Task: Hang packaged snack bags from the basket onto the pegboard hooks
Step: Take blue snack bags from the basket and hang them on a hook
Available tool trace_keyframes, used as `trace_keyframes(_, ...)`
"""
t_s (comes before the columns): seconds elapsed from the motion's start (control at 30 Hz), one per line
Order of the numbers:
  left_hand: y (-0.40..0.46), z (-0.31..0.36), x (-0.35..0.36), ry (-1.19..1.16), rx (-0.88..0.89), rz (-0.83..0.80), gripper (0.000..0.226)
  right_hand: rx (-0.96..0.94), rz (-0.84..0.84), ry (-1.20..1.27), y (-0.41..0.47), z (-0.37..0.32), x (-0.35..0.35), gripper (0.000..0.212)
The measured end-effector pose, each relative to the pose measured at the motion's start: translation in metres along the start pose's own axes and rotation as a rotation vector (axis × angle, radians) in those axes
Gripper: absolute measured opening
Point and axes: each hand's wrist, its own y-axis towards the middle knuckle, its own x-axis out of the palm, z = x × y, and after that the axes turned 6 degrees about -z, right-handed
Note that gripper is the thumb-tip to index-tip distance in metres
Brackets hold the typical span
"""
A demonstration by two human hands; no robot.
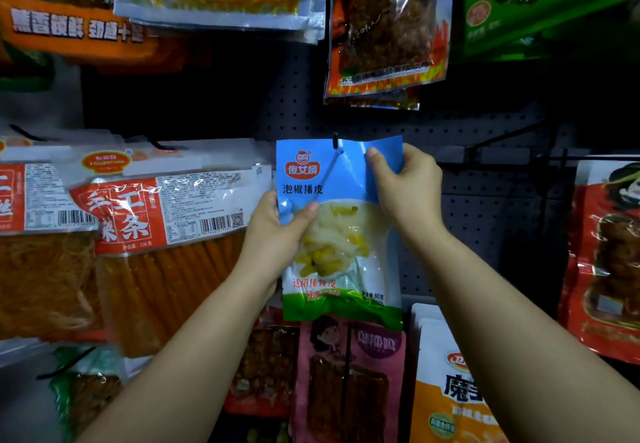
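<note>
A blue, white and green snack bag (341,235) with yellow-white contents hangs upright in front of the dark pegboard (485,207). A black hook (335,140) pokes through the hole at the bag's top edge. My left hand (277,231) pinches the bag's left edge at mid height, thumb on the front. My right hand (405,186) pinches the bag's upper right corner, thumb on the front. The basket is out of view.
Hung snack packs crowd the board: red-and-white orange stick packs (156,235) at the left, flame-printed packs (388,34) above, a red pack (609,252) at the right, pink (349,380) and orange-white packs (450,390) below. Bare hooks (502,138) jut out at the right.
</note>
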Motion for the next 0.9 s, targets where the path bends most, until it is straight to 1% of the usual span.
trace_keyframes(0.1, 0.012, -0.002, 0.003, 0.14, 0.014, 0.016, 0.027, -0.02, 0.02, -0.233, 0.008, 0.012, 0.006, 0.031)
trace_keyframes(0.2, 0.022, -0.006, 0.008, 0.259, 0.026, 0.049, 0.027, -0.037, 0.059, -0.506, 0.015, 0.021, 0.009, 0.031)
trace_keyframes(0.27, 0.024, -0.009, 0.011, 0.279, 0.045, 0.074, 0.027, -0.005, 0.062, -0.543, 0.017, 0.025, 0.011, 0.035)
trace_keyframes(0.33, 0.02, -0.012, 0.012, 0.273, 0.08, 0.1, 0.029, 0.059, 0.051, -0.466, 0.013, 0.028, 0.014, 0.035)
trace_keyframes(0.4, 0.012, -0.018, 0.013, 0.281, 0.118, 0.107, 0.036, 0.084, 0.042, -0.322, 0.001, 0.033, 0.014, 0.044)
trace_keyframes(0.43, 0.007, -0.022, 0.013, 0.284, 0.122, 0.099, 0.042, 0.069, 0.035, -0.232, -0.009, 0.037, 0.013, 0.049)
trace_keyframes(0.5, -0.006, -0.032, 0.012, 0.328, 0.119, 0.075, 0.061, 0.043, 0.015, -0.087, -0.033, 0.046, 0.01, 0.058)
trace_keyframes(0.53, -0.013, -0.038, 0.011, 0.371, 0.127, 0.065, 0.069, 0.05, 0.003, -0.046, -0.047, 0.053, 0.008, 0.064)
trace_keyframes(0.6, -0.025, -0.049, 0.011, 0.425, 0.153, 0.056, 0.078, 0.084, -0.03, 0.012, -0.075, 0.067, 0.009, 0.072)
trace_keyframes(0.67, -0.035, -0.059, 0.012, 0.4, 0.146, 0.055, 0.08, 0.111, -0.081, 0.09, -0.1, 0.079, 0.014, 0.068)
trace_keyframes(0.73, -0.04, -0.066, 0.013, 0.37, 0.128, 0.064, 0.076, 0.122, -0.116, 0.139, -0.116, 0.088, 0.02, 0.059)
trace_keyframes(0.8, -0.038, -0.07, 0.012, 0.377, 0.122, 0.082, 0.068, 0.109, -0.111, 0.135, -0.12, 0.093, 0.025, 0.051)
trace_keyframes(0.9, -0.031, -0.072, 0.01, 0.403, 0.103, 0.08, 0.065, 0.124, -0.115, 0.146, -0.117, 0.097, 0.029, 0.044)
